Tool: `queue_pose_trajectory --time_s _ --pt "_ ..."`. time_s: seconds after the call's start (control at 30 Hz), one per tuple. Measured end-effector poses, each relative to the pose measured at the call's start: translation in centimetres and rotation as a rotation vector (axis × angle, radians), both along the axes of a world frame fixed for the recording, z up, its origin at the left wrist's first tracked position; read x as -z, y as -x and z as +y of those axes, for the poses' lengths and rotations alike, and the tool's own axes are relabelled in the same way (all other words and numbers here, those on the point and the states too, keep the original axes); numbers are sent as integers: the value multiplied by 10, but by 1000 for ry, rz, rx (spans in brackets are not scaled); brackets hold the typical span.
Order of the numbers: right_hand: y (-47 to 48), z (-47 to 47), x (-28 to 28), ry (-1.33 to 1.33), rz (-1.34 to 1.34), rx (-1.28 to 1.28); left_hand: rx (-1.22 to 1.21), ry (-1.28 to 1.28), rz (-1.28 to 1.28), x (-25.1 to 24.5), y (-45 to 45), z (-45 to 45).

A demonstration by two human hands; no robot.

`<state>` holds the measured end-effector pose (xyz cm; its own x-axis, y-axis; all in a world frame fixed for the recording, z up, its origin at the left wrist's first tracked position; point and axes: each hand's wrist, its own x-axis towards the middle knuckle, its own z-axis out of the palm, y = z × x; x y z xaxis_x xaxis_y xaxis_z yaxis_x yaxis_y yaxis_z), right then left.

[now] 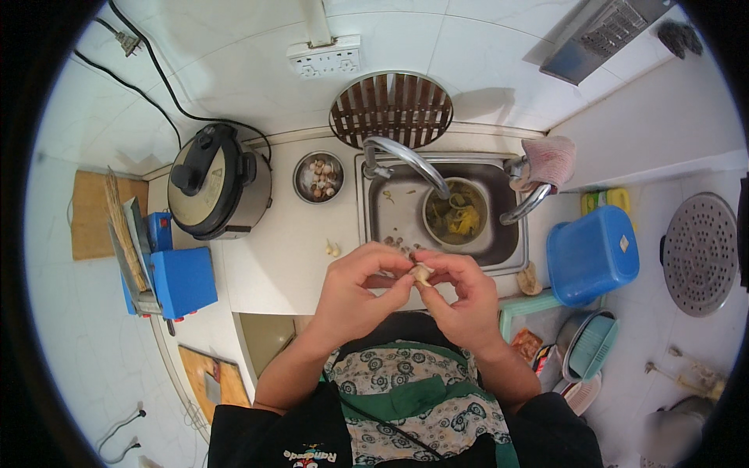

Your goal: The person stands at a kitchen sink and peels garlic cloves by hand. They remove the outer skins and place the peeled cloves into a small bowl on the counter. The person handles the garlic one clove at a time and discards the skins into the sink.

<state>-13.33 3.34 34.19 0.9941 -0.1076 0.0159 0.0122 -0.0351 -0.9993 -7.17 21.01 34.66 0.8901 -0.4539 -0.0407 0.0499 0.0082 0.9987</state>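
Note:
Both hands meet over the sink's front edge. The fingertips of my left hand (366,292) and my right hand (459,292) pinch a pale garlic clove (421,274) between them, with some loose skin at its upper side. Brown bits of peel lie in the steel sink (386,219) just beyond my fingers. In the sink stands a round bowl (436,234) of liquid with yellow-green leaves. A steel bowl (296,187) of garlic cloves stands on the counter left of the sink. Two peeled cloves (332,250) lie on the counter nearer to me.
An electric pressure cooker (251,205) stands at the left, beside a blue knife holder (184,281). The curved faucet (409,157) reaches over the sink. A pink cloth (550,161) hangs on a metal pipe at the right. Farther right is a blue plastic bin (591,257). A slatted round rack (391,108) leans on the wall.

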Motion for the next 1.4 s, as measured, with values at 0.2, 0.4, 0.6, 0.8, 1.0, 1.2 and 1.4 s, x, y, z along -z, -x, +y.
queue_pose_trajectory --time_s 0.2,0.4,0.6,0.8,1.0,1.2,1.4 --pt "2 -4 -1 87 -57 -31 -34 -125 -236 -4 0 -3" --pt "1 -6 14 -107 -73 -28 -92 -104 -95 10 -2 -6" --pt "0 -6 17 -358 97 -1 -102 -7 169 23 -1 -7" --pt "-6 -4 18 -675 91 -10 -35 101 303 22 2 -7" --pt "-1 -10 34 -642 70 -63 -146 155 349 26 1 -4" --pt "0 -10 37 -701 70 -52 -23 240 476 33 -4 -1" --pt "0 -5 29 -384 7 32 48 339 382 19 3 -8"
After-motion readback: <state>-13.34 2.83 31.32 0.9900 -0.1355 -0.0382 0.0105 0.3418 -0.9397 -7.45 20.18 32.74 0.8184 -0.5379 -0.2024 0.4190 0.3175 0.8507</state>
